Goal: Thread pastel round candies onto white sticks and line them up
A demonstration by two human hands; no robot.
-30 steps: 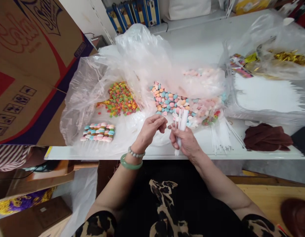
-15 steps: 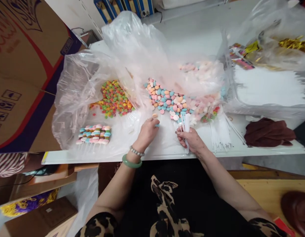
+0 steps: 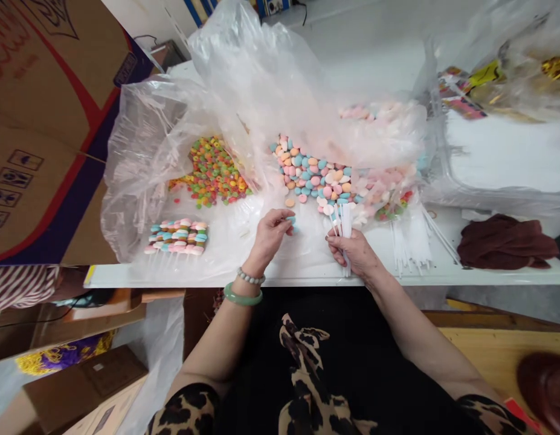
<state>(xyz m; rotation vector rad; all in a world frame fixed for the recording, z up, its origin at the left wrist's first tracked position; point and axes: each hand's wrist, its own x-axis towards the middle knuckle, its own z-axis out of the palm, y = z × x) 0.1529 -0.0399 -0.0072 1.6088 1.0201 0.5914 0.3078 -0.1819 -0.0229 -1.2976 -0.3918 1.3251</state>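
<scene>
My left hand (image 3: 269, 237) is closed in a pinch on a blue candy (image 3: 292, 222), just above the plastic sheet. My right hand (image 3: 356, 250) is wrapped round several white sticks (image 3: 346, 219), which stand nearly upright. Behind both hands lies a heap of pastel candies (image 3: 311, 175) in blue, pink, orange and white, spilling from a clear plastic bag (image 3: 261, 78). To the left is a pile of small red, green, yellow and orange candies (image 3: 216, 172). In front of it, finished-looking candy skewers (image 3: 179, 235) lie side by side on white sticks.
A large cardboard box (image 3: 48, 133) stands at the left edge. Loose white sticks (image 3: 409, 241) lie right of my right hand, beside a brown cloth (image 3: 504, 241). A clear tub (image 3: 501, 151) of white material stands at the back right. The table's front edge (image 3: 307, 280) runs close to me.
My left hand has lifted slightly from the sheet with the blue candy, which now shows more between the fingers. My right hand still holds the sticks. The view has shifted a little.
</scene>
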